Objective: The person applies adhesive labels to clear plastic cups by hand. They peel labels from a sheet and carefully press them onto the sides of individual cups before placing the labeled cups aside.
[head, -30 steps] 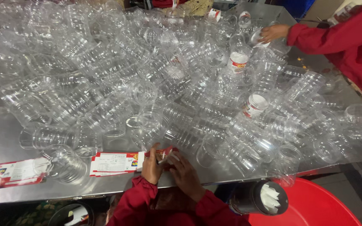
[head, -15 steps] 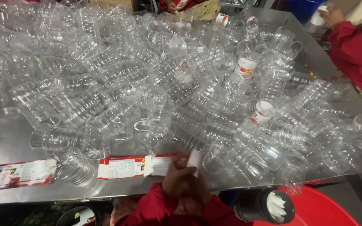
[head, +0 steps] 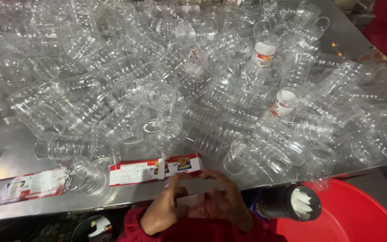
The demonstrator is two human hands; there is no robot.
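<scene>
Hundreds of clear plastic jars (head: 171, 85) lie heaped across the steel table (head: 10, 154), filling everything from nine to three o'clock. Both hands meet at six o'clock by the table's near edge, left hand (head: 164, 208) and right hand (head: 227, 201) with fingers curled, pinching a pale label (head: 198, 186) between their fingertips, just below the red-and-white label strip (head: 155, 169). Red sleeves are cut off at the bottom edge, and the label's face is too blurred to make out.

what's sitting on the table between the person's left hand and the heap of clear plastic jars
In the head view, a strip of red and white labels lies flat on the steel table, between the left hand and the clear jars.
</scene>
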